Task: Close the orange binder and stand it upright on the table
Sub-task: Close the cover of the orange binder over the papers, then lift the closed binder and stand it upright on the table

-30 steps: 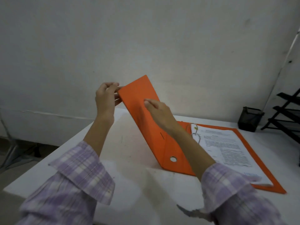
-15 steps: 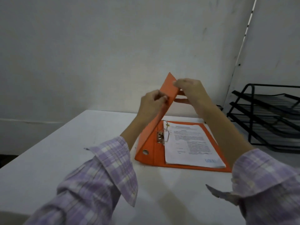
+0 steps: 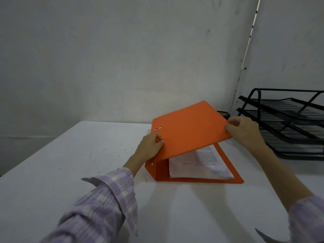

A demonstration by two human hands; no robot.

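The orange binder (image 3: 190, 130) lies on the white table (image 3: 70, 169), its back cover flat and its front cover tilted down, partly shut over a stack of printed sheets (image 3: 201, 165). My left hand (image 3: 150, 146) grips the cover's near left edge by the spine. My right hand (image 3: 243, 131) pinches the cover's free right edge. The ring mechanism is hidden under the cover.
A black wire letter tray (image 3: 287, 120) with stacked tiers stands at the right, close to the binder. A grey wall rises behind the table. A small dark container (image 3: 223, 114) peeks out behind the cover.
The cover has swung from nearly upright down over the papers. My right hand has moved right and down with the free edge; my left hand dropped toward the spine.
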